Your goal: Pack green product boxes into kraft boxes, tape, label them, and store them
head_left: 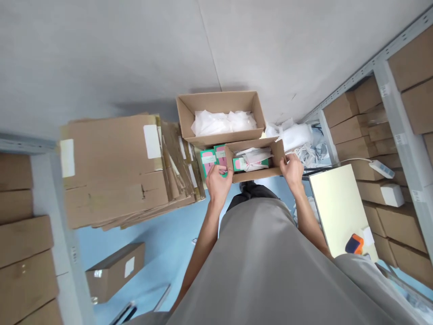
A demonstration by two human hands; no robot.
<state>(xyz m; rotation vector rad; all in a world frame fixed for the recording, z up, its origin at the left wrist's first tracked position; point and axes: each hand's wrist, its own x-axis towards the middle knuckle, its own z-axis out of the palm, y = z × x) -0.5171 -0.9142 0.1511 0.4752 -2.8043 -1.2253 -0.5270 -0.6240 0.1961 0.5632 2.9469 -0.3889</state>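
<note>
Between my two hands is a small open cardboard box [250, 175]. My left hand [218, 183] pinches its left end, fingers bent at the corner. At the opposite end my right hand [292, 170] grips the right edge. Inside lie a green and pink packet [238, 164] and crumpled white wrapping [256, 156]. Two more green and pink packets [209, 163] rest just left of the box, close to my left fingers. Behind stands a larger open carton [221, 136] holding white padded wrapping [223, 123].
Flattened cardboard boxes [115, 158] are stacked at the left. To the right are a pale tabletop [333, 198] with an orange and dark device [354, 244], and shelves of brown boxes [404, 225]. A closed carton [117, 271] sits on the blue floor [158, 239].
</note>
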